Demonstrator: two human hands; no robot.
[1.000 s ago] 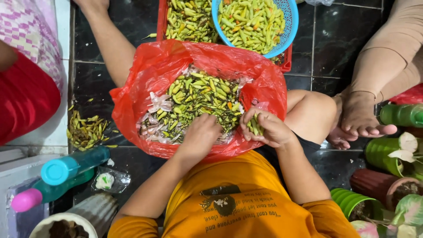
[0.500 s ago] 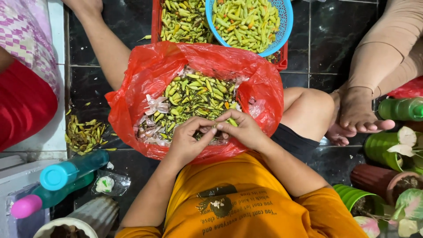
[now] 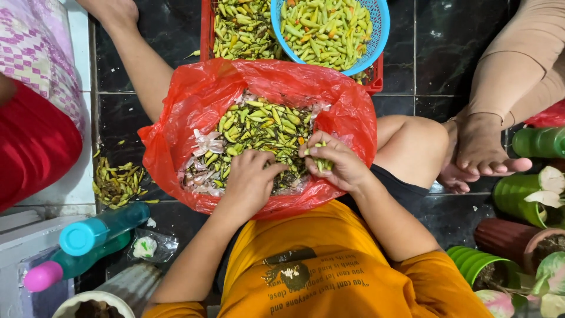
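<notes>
At frame centre the red plastic bag (image 3: 194,112) lies open across the lap to keep the green chillies (image 3: 265,126) within reach, the left hand (image 3: 250,182) spread loosely on them, the right hand (image 3: 338,165) clutching several.

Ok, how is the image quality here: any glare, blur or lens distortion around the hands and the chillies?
Head view: even, soft light with no hard shadows; mild sheen on the red plastic bag and the dark floor tiles. The left hand, the right hand and the green chillies are sharp, with no motion blur. Wide-angle lens bends the tile joints near the edges.
</notes>
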